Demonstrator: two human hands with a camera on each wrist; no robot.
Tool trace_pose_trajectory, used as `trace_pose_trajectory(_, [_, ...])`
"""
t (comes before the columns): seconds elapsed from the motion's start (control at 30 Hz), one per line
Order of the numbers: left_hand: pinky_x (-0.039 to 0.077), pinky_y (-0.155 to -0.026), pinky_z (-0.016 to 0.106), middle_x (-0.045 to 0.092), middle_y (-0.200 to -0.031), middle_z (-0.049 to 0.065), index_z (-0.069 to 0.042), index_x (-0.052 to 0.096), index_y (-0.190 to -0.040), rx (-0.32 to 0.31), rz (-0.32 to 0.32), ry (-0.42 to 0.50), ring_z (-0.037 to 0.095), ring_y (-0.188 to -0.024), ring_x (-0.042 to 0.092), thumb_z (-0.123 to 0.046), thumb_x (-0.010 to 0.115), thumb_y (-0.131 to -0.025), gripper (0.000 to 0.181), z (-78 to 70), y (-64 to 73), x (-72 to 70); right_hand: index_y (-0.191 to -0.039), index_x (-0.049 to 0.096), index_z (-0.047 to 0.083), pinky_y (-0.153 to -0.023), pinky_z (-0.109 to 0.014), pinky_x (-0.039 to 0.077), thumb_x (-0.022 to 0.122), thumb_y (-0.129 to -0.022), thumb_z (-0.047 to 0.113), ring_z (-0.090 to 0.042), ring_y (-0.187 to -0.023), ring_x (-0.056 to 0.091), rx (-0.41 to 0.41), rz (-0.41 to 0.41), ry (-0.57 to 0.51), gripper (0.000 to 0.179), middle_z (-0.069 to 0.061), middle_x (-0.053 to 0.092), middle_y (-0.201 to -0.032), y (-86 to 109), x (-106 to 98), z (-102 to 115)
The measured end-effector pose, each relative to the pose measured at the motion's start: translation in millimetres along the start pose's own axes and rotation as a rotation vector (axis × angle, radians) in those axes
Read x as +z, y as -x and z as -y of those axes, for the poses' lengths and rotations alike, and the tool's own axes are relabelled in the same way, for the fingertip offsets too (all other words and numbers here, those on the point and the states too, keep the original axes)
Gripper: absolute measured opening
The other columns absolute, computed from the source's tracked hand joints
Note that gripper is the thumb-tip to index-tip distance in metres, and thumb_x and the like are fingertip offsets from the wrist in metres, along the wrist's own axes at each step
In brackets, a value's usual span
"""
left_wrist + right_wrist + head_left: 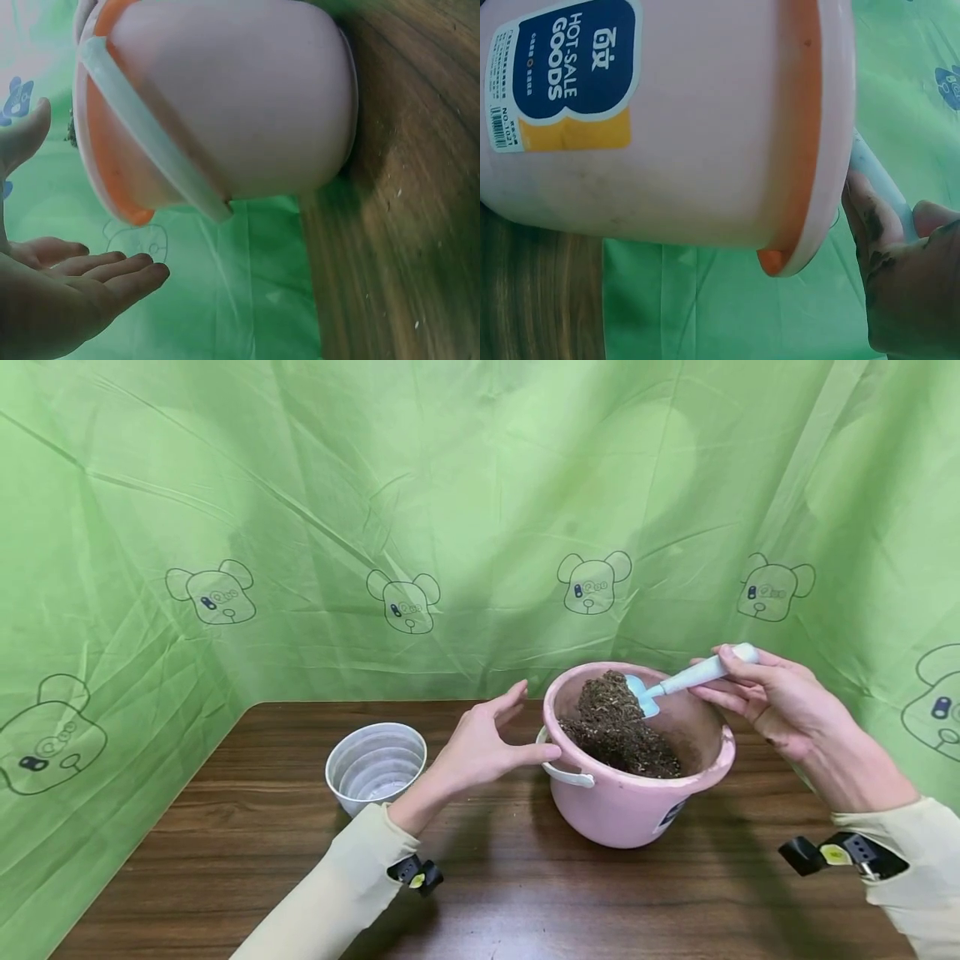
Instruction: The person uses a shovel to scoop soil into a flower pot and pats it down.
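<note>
Right hand: I have the right hand clamped on the trowel's handle, thumb along the top; my right wrist view adds dark soil smears on its skin, which the head view barely shows.
Trowel: small light-blue trowel with a long pale handle, tilted over the bucket's far rim; its blade lies inside against the soil, the tip hidden. My left wrist view misses it.
Left hand: thumb and fingers of the left hand are spread apart, holding nothing. From the head its thumb tip overlaps the bucket rim; my left wrist view shows a gap there.
Soil: dark brown, crumbly soil, heaped inside the bucket, seen properly only from the head.
Bucket: round pink plastic bucket, upright between my hands; both wrist views reveal orange beneath its rim.
Bail: curved whitish plastic bail, hanging down the bucket's side.
Label: blue, white and yellow sticker, reading "HOT-SALE GOODS" only at my right wrist.
Pot: round grey-white ribbed pot, left of my left hand, head view only.
Table: brown wood-grain table.
Backdrop: green bear-printed fabric.
</note>
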State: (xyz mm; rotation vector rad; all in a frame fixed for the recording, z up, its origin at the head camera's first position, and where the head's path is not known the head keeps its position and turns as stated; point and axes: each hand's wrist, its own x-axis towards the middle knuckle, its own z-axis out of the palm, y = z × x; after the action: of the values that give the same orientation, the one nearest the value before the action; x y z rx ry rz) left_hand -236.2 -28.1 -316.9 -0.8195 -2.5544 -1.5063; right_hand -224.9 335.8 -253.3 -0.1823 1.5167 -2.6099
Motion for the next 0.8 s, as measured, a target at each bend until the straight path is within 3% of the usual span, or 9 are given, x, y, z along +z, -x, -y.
trace_pose_trajectory(0.23, [0.047,-0.093,0.034,0.064,-0.118,-0.006,-0.022,0.058,-0.129,0.044,-0.053,0.035,0.015,-0.108,0.061,-0.039,0.079,-0.077,0.059,2.1,7.0,-13.5,-0.104,0.066,-0.004,-0.089,-0.040,0.048,0.052,-0.096,0.002,-0.035,-0.098,0.064,0.004,-0.001,-0.034,0.018,-0.022,0.066,-0.104,1.3,8.9,1.0])
trace_pose_trajectory(0.43, [0.053,-0.078,0.031,0.068,-0.092,-0.008,-0.019,0.067,-0.102,0.064,-0.095,0.023,0.010,-0.085,0.066,-0.023,0.075,-0.083,0.021,2.9,14.4,-22.4,-0.104,0.066,-0.003,-0.091,-0.039,0.046,0.053,-0.096,0.003,-0.035,-0.100,0.063,0.030,-0.005,-0.055,0.017,-0.024,0.066,-0.105,0.7,19.9,2.5])
trace_pose_trajectory(0.6, [0.054,-0.074,0.029,0.067,-0.086,-0.007,-0.017,0.066,-0.095,0.063,-0.131,-0.001,0.009,-0.080,0.064,-0.017,0.073,-0.084,0.012,3.9,20.6,-32.8,-0.104,0.067,-0.003,-0.092,-0.040,0.046,0.054,-0.095,0.004,-0.035,-0.101,0.063,0.037,-0.004,-0.050,0.017,-0.024,0.066,-0.104,-1.4,31.0,3.4])
trace_pose_trajectory(0.8, [0.054,-0.074,0.030,0.068,-0.092,-0.004,-0.018,0.066,-0.100,0.045,-0.144,-0.021,0.011,-0.083,0.064,-0.019,0.072,-0.085,0.017,4.5,30.3,-51.6,-0.104,0.066,-0.003,-0.092,-0.039,0.046,0.056,-0.095,0.005,-0.034,-0.102,0.063,0.039,0.008,-0.036,0.016,-0.024,0.066,-0.104,-4.7,47.0,2.0])
